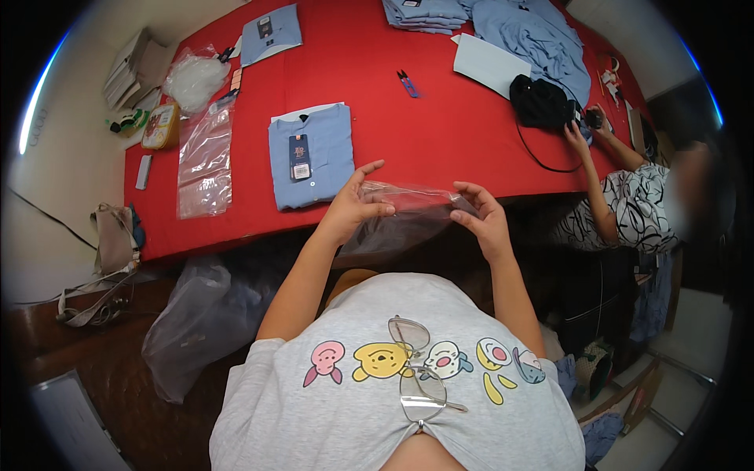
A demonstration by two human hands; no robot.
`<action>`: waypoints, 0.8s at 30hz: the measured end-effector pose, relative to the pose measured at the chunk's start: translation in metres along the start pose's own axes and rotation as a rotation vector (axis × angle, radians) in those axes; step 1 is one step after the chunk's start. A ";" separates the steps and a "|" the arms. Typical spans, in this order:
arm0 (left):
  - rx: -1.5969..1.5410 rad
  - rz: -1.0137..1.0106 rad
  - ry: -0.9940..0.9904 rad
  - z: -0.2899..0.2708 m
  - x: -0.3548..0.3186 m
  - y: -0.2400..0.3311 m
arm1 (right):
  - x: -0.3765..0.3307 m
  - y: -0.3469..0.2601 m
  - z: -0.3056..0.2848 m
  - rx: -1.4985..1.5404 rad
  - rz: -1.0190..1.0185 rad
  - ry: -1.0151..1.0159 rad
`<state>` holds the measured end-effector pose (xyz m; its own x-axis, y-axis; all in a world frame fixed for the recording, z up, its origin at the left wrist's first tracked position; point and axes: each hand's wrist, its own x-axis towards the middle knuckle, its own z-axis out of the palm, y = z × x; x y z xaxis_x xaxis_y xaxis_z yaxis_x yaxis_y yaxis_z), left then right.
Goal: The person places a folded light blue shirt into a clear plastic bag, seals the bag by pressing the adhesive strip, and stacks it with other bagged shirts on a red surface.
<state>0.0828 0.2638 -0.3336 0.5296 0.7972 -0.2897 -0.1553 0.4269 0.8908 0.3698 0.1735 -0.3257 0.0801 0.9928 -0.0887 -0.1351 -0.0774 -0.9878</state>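
Between my hands a clear plastic bag (pixel 393 229) is stretched sideways at the table's near edge, its upper rim pulled taut and its lower part hanging down. My left hand (pixel 353 206) grips the bag's left corner, index finger pointing up and away. At the right corner, my right hand (pixel 485 220) pinches the plastic between thumb and fingers. Just beyond my left hand lies a folded light blue shirt (pixel 330 149) with a dark hang tag (pixel 299 157) on its front and white backing showing at the top.
Flat clear bags (pixel 206 161) lie on the red table (pixel 377 102) at left, near a yellow tin (pixel 161 125). Blue thread snips (pixel 407 84) lie farther back. More blue shirts (pixel 530 35) are piled far right. A co-worker's hands (pixel 583 133) handle a black item (pixel 540 102).
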 end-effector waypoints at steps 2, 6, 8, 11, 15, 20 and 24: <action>0.022 0.034 -0.022 0.013 0.007 0.004 | 0.009 -0.018 -0.012 -0.254 0.095 -0.050; -0.021 0.071 -0.015 0.037 0.020 0.005 | 0.012 -0.032 -0.009 -0.302 0.130 -0.117; -0.011 0.052 -0.020 0.044 0.022 0.007 | 0.010 -0.027 -0.010 -0.307 0.091 -0.133; 0.181 -0.069 -0.068 0.043 0.021 0.002 | 0.003 -0.014 -0.013 0.001 0.041 -0.067; 0.570 -0.380 -0.176 0.024 0.021 -0.012 | 0.001 -0.006 -0.002 0.011 0.040 -0.051; 0.407 0.020 -0.111 0.030 0.002 -0.007 | 0.004 -0.027 0.021 -0.334 0.213 -0.082; 0.084 -0.058 -0.149 0.006 0.000 -0.005 | 0.014 -0.018 0.037 -0.249 0.148 -0.195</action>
<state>0.0889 0.2588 -0.3363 0.6540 0.6980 -0.2918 -0.0539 0.4277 0.9023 0.3369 0.1926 -0.3043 -0.1154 0.9661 -0.2311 0.1154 -0.2181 -0.9691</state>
